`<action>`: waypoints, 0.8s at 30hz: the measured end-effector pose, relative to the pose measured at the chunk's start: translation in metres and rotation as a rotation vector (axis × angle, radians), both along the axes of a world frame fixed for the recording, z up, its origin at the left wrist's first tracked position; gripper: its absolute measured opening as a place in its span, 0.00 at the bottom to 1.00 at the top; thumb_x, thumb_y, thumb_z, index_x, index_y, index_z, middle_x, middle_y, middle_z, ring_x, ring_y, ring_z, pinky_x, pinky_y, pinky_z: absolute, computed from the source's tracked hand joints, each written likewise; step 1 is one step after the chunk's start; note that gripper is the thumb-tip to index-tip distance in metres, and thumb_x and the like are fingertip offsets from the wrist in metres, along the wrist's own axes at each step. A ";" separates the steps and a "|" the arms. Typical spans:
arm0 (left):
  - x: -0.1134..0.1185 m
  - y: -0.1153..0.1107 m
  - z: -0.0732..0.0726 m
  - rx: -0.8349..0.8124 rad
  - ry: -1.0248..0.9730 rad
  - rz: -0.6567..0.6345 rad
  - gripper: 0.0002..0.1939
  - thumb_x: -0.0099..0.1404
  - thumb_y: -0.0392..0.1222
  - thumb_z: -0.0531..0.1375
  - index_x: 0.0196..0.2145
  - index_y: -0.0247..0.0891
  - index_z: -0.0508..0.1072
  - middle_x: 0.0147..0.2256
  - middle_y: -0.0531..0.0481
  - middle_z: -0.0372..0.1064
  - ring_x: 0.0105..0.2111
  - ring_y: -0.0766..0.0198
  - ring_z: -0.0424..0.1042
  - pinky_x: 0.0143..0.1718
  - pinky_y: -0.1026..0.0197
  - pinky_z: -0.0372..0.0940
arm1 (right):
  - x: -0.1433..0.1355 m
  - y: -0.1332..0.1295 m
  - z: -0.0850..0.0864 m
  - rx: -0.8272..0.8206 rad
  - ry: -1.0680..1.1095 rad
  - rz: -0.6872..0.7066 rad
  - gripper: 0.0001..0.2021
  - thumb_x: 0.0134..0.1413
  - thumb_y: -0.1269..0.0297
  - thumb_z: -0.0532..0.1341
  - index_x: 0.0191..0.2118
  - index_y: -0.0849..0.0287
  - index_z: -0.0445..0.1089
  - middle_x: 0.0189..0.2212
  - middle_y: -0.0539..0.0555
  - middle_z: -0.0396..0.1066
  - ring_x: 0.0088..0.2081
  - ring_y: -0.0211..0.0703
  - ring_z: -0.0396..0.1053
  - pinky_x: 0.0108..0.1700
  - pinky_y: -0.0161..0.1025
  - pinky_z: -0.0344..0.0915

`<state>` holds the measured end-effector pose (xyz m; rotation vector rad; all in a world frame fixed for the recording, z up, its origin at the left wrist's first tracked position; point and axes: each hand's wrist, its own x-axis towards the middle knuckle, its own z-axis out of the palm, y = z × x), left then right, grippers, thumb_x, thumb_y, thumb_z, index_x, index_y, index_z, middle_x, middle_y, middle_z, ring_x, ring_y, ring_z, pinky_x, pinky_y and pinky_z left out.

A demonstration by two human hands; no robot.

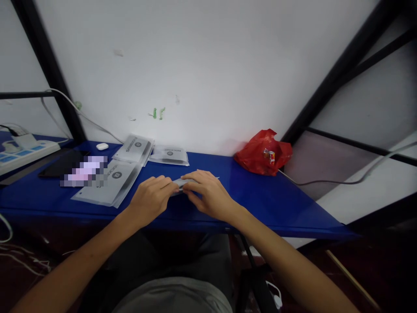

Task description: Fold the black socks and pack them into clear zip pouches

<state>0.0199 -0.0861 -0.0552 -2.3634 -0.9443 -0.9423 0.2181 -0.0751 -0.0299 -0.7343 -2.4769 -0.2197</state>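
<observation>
Just above the front part of the blue desk, a pale, frosted plastic pouch [180,183] is held low and seen nearly edge-on. My left hand [152,196] pinches its left end with thumb and fingers. On the other end, my right hand [208,193] is closed, its fingers over the top and the thumb below. Most of the pouch is hidden behind my fingers. To the left of my left hand lie similar printed zip pouches: one in front [112,192] and one behind it [134,150], overlapping. A further pouch [169,155] rests flat near the wall.
A crumpled red plastic bag [264,152] sits at the back right of the desk [260,204]. At the left are a white earbud case [102,146], a pixelated bright screen [85,171], a dark flat device [54,164] and a white power strip [34,155]. Black frame posts flank the desk.
</observation>
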 end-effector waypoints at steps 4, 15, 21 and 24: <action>0.000 0.001 0.000 0.039 -0.013 0.000 0.13 0.69 0.35 0.48 0.30 0.37 0.70 0.23 0.53 0.66 0.25 0.66 0.61 0.28 0.62 0.53 | 0.002 0.001 -0.001 0.004 0.000 -0.007 0.06 0.56 0.71 0.56 0.35 0.58 0.70 0.43 0.54 0.71 0.45 0.42 0.66 0.46 0.43 0.61; -0.017 0.016 -0.011 0.083 -0.024 0.005 0.11 0.66 0.30 0.50 0.31 0.37 0.70 0.25 0.53 0.69 0.26 0.65 0.63 0.28 0.62 0.56 | 0.016 0.013 -0.010 0.012 -0.032 -0.062 0.06 0.55 0.71 0.56 0.33 0.57 0.70 0.43 0.55 0.72 0.44 0.45 0.66 0.47 0.46 0.61; -0.033 0.026 -0.019 0.051 -0.055 0.063 0.10 0.66 0.32 0.51 0.31 0.38 0.71 0.27 0.53 0.71 0.28 0.65 0.66 0.30 0.62 0.57 | 0.030 0.021 -0.017 0.012 -0.052 -0.131 0.07 0.52 0.73 0.56 0.33 0.57 0.71 0.43 0.56 0.72 0.46 0.46 0.67 0.48 0.47 0.61; -0.043 0.030 -0.022 -0.003 -0.054 0.112 0.11 0.67 0.33 0.51 0.32 0.39 0.72 0.29 0.52 0.72 0.30 0.64 0.67 0.31 0.61 0.58 | 0.038 0.024 -0.020 0.019 -0.055 -0.178 0.07 0.52 0.73 0.56 0.34 0.58 0.71 0.43 0.57 0.72 0.45 0.47 0.67 0.47 0.47 0.62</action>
